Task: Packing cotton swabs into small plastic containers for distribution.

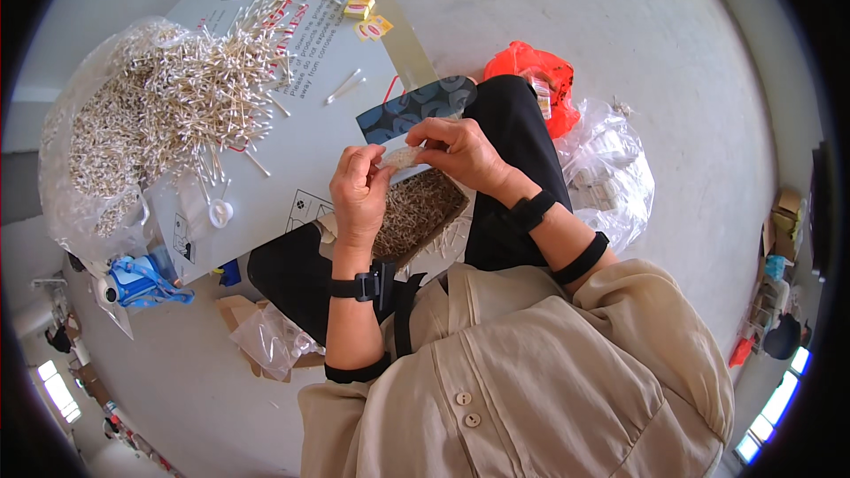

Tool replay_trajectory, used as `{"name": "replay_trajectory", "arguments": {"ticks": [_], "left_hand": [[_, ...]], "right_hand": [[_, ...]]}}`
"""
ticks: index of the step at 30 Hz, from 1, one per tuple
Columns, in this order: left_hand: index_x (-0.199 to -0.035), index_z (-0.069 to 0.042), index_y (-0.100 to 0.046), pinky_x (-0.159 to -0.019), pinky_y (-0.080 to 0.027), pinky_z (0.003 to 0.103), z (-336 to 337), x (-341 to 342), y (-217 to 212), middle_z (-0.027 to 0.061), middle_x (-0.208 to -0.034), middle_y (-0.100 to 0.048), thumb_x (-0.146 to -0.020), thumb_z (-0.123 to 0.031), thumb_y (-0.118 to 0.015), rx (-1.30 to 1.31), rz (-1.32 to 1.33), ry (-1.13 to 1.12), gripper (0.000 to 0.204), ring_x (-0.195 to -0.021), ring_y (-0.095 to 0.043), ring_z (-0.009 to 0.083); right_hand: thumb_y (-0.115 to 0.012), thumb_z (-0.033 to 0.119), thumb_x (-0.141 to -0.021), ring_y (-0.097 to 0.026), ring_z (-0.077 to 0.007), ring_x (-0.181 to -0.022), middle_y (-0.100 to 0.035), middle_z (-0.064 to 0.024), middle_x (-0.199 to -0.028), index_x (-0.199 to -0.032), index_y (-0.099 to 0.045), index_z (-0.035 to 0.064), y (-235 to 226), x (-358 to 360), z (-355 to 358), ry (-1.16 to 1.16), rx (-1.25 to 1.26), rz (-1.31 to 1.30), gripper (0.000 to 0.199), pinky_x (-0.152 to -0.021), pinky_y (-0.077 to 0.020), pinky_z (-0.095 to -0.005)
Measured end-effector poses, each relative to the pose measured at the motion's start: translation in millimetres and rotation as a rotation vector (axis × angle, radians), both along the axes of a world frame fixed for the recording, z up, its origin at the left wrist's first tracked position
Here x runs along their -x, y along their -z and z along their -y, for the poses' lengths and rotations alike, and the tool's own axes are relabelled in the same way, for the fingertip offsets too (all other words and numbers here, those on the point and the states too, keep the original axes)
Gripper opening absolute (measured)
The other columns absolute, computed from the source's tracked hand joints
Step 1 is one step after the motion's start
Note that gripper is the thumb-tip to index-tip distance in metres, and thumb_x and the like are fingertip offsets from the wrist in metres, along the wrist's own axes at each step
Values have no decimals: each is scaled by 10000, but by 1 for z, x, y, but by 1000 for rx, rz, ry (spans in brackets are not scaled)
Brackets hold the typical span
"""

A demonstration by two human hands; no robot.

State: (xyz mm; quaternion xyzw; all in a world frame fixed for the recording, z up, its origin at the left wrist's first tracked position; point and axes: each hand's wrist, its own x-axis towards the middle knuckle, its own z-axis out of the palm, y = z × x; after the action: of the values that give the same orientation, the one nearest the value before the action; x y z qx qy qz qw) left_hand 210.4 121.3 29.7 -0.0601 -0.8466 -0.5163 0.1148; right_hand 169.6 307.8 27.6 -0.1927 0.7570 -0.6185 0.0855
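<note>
Both hands, left hand (359, 184) and right hand (460, 152), pinching a small clear packet of swabs (400, 158) over a half-filled tray (416, 211), big loose swab pile (190, 88) unpacked

A smooth grey concrete floor (673, 53) fills the upper right of the frame. Bright windows (57, 389) glow at lower left and lower right, beside cluttered shelving (779, 239) at far right.
</note>
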Motion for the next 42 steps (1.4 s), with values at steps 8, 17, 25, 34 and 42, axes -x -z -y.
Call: {"name": "replay_trajectory", "arguments": {"ticks": [8,17,25,34,42], "left_hand": [[-833,-37,-636,-659,-511,353,5,6,0,55,-887,-589,-633,65,-738,261,-185,89,246,-817,-602,254],[-827,-27,-638,-658,-496,316,0,6,-4,46,-851,-549,-628,86,-740,30,-24,103,252,-779,-582,209],[-795,-11,-640,-677,-474,314,4,12,10,42,-847,-540,-642,47,-751,-132,173,154,198,-812,-563,202],[-724,-1,-600,-647,-475,355,3,12,-7,78,-795,-556,-624,50,-735,178,-124,144,175,-775,-559,263],[-712,3,-528,-621,-456,397,2,21,-7,105,-755,-541,-635,57,-712,305,-282,86,206,-741,-543,311]], "right_hand": [[-682,-8,-754,-643,-314,-805,-637,-114,-924,-872,-613,28,-7,1,2,-80,-178,-373,142,-696,-537,-334],[-674,-2,-764,-653,-312,-829,-634,-138,-963,-828,-602,23,-4,3,-1,-86,-204,-290,100,-698,-534,-343],[-677,13,-773,-659,-308,-824,-637,-138,-966,-816,-608,16,-5,2,3,-98,-165,-320,81,-692,-533,-341],[-694,15,-744,-658,-302,-782,-646,-95,-913,-808,-618,23,-4,5,3,-80,-280,-465,99,-650,-539,-354],[-672,15,-717,-614,-304,-678,-572,-74,-767,-723,-588,58,0,11,12,13,-272,-557,95,-562,-493,-383]]}}
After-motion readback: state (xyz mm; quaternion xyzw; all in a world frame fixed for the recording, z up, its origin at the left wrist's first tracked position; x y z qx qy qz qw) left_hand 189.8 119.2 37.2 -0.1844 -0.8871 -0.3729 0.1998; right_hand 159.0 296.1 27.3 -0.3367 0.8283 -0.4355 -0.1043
